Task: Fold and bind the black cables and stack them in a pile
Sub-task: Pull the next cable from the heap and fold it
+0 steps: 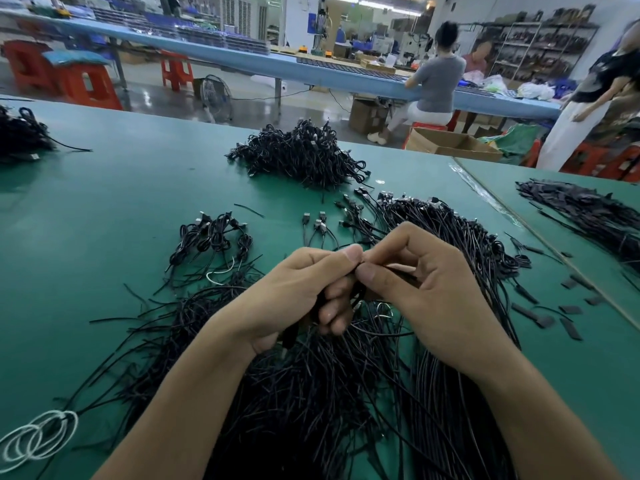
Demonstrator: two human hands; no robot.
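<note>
My left hand (301,289) and my right hand (426,289) meet at the middle of the green table (104,209), both pinched on a folded black cable (358,296) that is mostly hidden by the fingers. Under my forearms lies a wide heap of loose black cables (329,393). More loose cables with USB plugs (450,230) fan out behind my right hand. A small group of bound cables (211,237) rests to the left. A big pile of bound cables (301,154) sits farther back.
Another black cable heap (20,136) lies at the far left edge, and black strips (588,209) cover the neighbouring table on the right. White wire loops (38,438) lie at the near left. Small black tie pieces (554,317) are scattered right. People work at a blue bench (242,60) beyond.
</note>
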